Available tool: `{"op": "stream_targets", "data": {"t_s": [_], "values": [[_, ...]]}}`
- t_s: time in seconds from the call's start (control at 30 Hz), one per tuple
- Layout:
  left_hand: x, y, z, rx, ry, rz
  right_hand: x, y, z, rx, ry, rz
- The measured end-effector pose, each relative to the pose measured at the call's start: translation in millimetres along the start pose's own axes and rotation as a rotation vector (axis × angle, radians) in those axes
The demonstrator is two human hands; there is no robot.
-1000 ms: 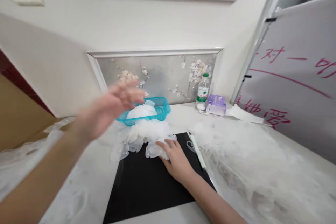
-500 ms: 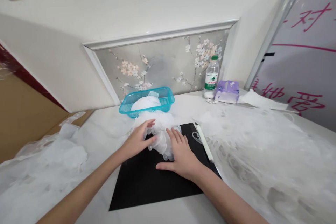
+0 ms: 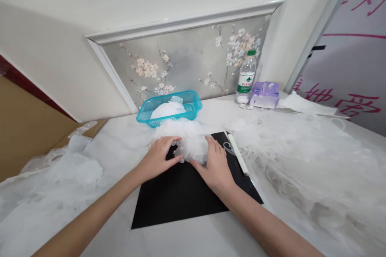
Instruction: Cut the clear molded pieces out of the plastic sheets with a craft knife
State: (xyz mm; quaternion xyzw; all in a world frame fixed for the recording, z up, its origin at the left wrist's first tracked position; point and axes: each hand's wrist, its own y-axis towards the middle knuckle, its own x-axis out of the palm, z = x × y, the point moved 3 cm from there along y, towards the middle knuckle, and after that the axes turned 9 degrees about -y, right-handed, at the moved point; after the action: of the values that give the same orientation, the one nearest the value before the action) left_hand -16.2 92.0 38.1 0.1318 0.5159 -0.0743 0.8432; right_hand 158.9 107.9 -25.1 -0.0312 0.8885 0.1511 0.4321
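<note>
A loose heap of thin, translucent white pieces (image 3: 193, 144) lies at the far part of a black mat (image 3: 177, 200). My left hand (image 3: 158, 158) is curved along the heap's left side, thumb and fingers apart. On the other side my right hand (image 3: 215, 164) cups the heap's right edge, its thumb at the near edge. Both hands touch the pieces without closing round them. Behind the heap stands a blue plastic basket (image 3: 193, 114) with more white pieces (image 3: 169, 109) inside. Some of the left fingertips are hidden by the heap.
A white stick-like tool (image 3: 238, 154) lies along the mat's right edge. Tangled translucent strips (image 3: 313, 168) spread over the right side, with white sheets (image 3: 66, 176) at left. A water bottle (image 3: 246, 78) and purple tissue pack (image 3: 265, 94) stand by the wall.
My right hand has turned in against the heap, its thumb drawn closer to the near edge. The heap's near edge has shifted away from me and looks more compact. The camera view has tilted slightly.
</note>
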Motion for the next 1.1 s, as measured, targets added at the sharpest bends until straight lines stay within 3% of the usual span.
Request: {"op": "stream_targets", "data": {"t_s": [0.1, 0.2, 0.33, 0.5, 0.63, 0.87, 1.1], "values": [[19.8, -9.2, 2.7, 0.030, 0.003, -0.042, -3.8, 2.2, 2.3, -0.018, 0.160, 0.035], [31.7, -16.3, 6.0, -0.005, -0.084, 0.060, -5.1, 6.9, 8.4, 0.023, 0.401, 0.038], [30.1, -24.0, 5.7, -0.185, -0.441, 0.201, -3.5, 11.8, 18.8, 0.176, 0.645, 0.089], [12.8, -31.5, 5.5, -0.457, -0.893, 0.333, -6.7, 12.9, 19.7, 0.229, 0.571, 0.074], [6.4, -30.8, 6.6, -0.582, -1.085, 0.290, -9.2, 12.7, 19.3, 0.236, 0.515, 0.021], [-9.0, -29.6, 9.7, -0.639, -1.273, 0.276, -8.0, 12.9, 21.1, 0.173, 0.503, 0.044], [-35.1, -35.7, 29.5, -0.620, -1.278, 0.335, -6.7, 13.5, 21.9, 0.105, 0.493, 0.087]]}}
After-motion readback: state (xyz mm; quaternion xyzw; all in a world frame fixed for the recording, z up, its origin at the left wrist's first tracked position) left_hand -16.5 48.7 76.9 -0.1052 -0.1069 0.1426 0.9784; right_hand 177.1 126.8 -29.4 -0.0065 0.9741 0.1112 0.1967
